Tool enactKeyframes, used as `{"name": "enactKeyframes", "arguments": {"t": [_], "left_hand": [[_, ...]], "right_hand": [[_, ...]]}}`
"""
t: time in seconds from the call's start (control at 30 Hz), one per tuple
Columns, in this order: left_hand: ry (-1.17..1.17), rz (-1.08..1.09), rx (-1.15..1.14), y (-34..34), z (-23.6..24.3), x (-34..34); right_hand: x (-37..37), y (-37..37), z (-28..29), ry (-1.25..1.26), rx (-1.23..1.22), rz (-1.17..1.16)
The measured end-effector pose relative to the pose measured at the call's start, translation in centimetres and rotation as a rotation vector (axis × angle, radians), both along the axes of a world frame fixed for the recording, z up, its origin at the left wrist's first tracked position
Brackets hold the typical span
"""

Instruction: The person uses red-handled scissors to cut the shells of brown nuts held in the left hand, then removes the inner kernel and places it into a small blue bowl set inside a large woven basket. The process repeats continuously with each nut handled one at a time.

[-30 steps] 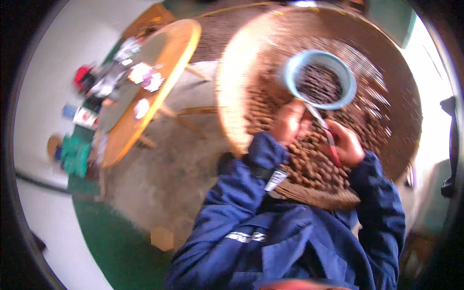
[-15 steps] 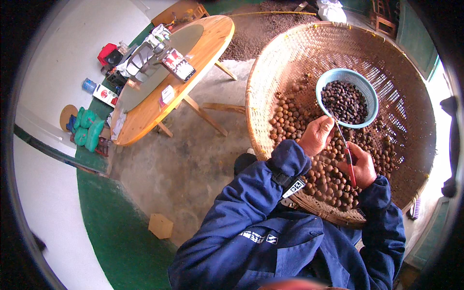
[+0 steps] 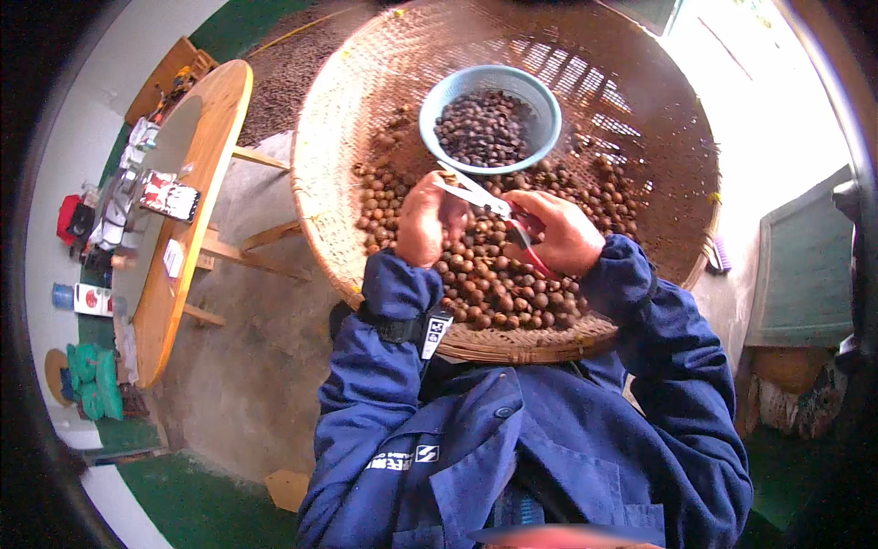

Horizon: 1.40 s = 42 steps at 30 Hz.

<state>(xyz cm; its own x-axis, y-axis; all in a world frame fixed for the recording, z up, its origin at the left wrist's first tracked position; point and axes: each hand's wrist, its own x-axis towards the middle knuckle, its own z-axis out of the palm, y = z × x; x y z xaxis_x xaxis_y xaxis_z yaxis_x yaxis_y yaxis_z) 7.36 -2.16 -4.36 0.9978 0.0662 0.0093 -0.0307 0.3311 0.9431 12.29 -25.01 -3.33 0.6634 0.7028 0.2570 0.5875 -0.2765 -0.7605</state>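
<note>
My right hand (image 3: 560, 232) is closed round the red handles of a plier-like tool (image 3: 485, 199) with two silvery jaws, which are spread apart. Beside the jaw tips, my left hand (image 3: 422, 220) is closed, thumb and fingers pinching a small brown piece (image 3: 445, 175) that looks like a nut; fingers hide part of it. Both hands are above many round brown nuts (image 3: 494, 291) in a large woven basket (image 3: 677, 183). Just beyond them stands a light blue plastic colander (image 3: 546, 101), holding smaller dark kernels (image 3: 480, 128).
The basket's near rim (image 3: 521, 348) is close against my jacket. To the left stands a wooden table (image 3: 197, 247) with a phone-like device (image 3: 169, 197) and other items. A mass of dark brown bits (image 3: 283, 82) covers the floor behind. A purple-edged brush-like thing (image 3: 721, 254) lies right of the basket.
The view has swung right, so the basket now appears further left. The tool has turned; its jaws now show apart, pointing up and left towards my left fingers.
</note>
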Motion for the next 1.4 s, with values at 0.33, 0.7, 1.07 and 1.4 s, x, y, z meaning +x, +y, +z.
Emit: {"name": "enactKeyframes", "arguments": {"t": [0.33,0.7,1.07,1.4], "left_hand": [[-0.016,0.022,-0.169,0.3,0.1,0.5],[0.045,-0.172,-0.099,-0.4,0.3,0.0],[0.028,-0.441,0.126,-1.2,-2.1,1.0],[0.061,-0.492,0.093,-1.3,-1.7,0.6]], "right_hand": [[1.0,-1.5,0.1,0.157,-0.355,-0.142],[-0.9,1.3,-2.2,-0.124,-0.705,0.08],[-0.5,3.0,1.9,0.316,0.186,0.105],[0.2,2.3,1.5,0.548,0.11,0.047]]}}
